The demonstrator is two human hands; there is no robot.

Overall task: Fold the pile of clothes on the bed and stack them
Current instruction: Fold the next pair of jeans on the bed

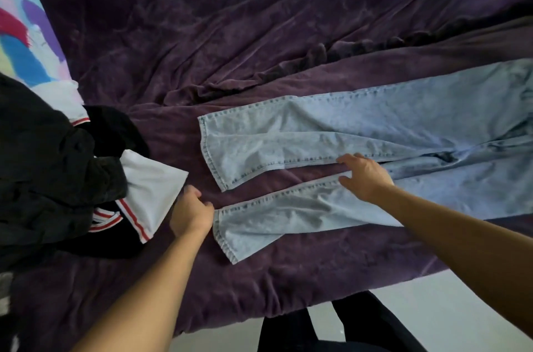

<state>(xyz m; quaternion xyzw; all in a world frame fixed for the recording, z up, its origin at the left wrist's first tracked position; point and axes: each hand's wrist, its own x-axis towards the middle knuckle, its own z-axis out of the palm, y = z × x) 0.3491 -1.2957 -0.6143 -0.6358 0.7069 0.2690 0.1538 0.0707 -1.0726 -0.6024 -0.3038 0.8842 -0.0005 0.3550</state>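
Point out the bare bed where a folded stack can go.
Widest free patch: the purple blanket beyond the jeans. A narrower strip runs along the near bed edge, below the jeans' near leg. Crowded: the dark clothes pile at left, and the gap beside it where the left hand grips the jeans' hem.

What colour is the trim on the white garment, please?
Red-striped trim, best in the head view.

Pale blue jeans (360,126), purple bedspread (230,20)

R edge cuts off waist end of jeans (375,126). L edge cuts dark clothes pile (43,164), which covers pt of white garment (150,187). Fingertips of left grip (191,213) curled under, unseen.
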